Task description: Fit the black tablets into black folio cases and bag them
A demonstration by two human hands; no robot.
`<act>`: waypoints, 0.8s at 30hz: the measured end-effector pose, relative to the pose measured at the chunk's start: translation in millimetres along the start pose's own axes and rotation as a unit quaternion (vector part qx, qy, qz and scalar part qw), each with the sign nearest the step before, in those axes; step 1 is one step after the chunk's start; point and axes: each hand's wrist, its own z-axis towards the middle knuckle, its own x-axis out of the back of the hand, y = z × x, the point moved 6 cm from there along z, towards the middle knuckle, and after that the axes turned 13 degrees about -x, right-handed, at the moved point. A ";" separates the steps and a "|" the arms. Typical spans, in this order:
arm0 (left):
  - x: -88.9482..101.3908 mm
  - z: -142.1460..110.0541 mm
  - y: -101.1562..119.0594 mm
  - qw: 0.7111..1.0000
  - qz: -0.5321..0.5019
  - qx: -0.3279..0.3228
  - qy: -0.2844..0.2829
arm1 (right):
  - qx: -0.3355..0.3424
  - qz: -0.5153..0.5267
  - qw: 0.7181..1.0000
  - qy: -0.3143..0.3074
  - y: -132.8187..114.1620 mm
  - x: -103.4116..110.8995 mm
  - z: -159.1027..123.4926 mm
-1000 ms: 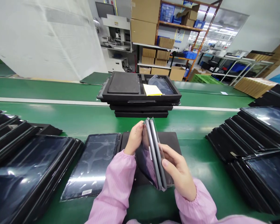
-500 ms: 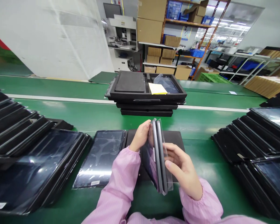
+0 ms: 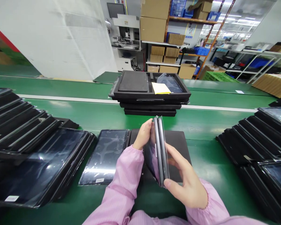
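Note:
Two tablets [image 3: 161, 153] in clear plastic sleeves stand on edge, face to face, between my hands. My left hand [image 3: 144, 134] is closed round their far upper end. At the right side, my right hand [image 3: 186, 178] grips the near lower part, its thumb by the bottom corner and its fingers along the back. Beneath them lies a flat black foam pad [image 3: 178, 145] on the green bench. Another sleeved tablet [image 3: 105, 156], dark screen up with a white label near its lower edge, rests left of the pad.
Stacked black trays [image 3: 152, 97] stand ahead, a yellow-edged paper [image 3: 161, 88] on top. Leaning rows of sleeved tablets and black trays flank me at left [image 3: 58, 156] and right [image 3: 255, 137]. Behind the green bench [image 3: 201, 125] are shelves with cardboard boxes [image 3: 154, 29].
My right hand has slid down the tablets, its thumb now at their lower corner. The two tablets are pressed closer together and a little more upright. The view has shifted slightly left.

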 end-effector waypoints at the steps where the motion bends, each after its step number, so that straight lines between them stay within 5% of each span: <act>1: -0.1 -0.1 0.1 1.000 -0.001 0.000 0.001 | 0.005 -0.001 1.000 -0.001 -0.5 -0.1 -0.5; 10: 1.1 -0.8 -5.1 1.000 -0.005 0.005 0.015 | 0.024 -0.008 1.000 -0.011 -2.2 -1.3 0.0; 17: 2.6 -8.9 7.6 0.991 -0.063 -0.078 0.089 | 0.032 0.004 0.999 -0.015 7.5 -2.0 7.0; 24: -3.8 -21.1 31.9 0.989 -0.092 -0.114 0.032 | 0.047 -0.008 0.999 -0.005 11.0 -4.6 13.8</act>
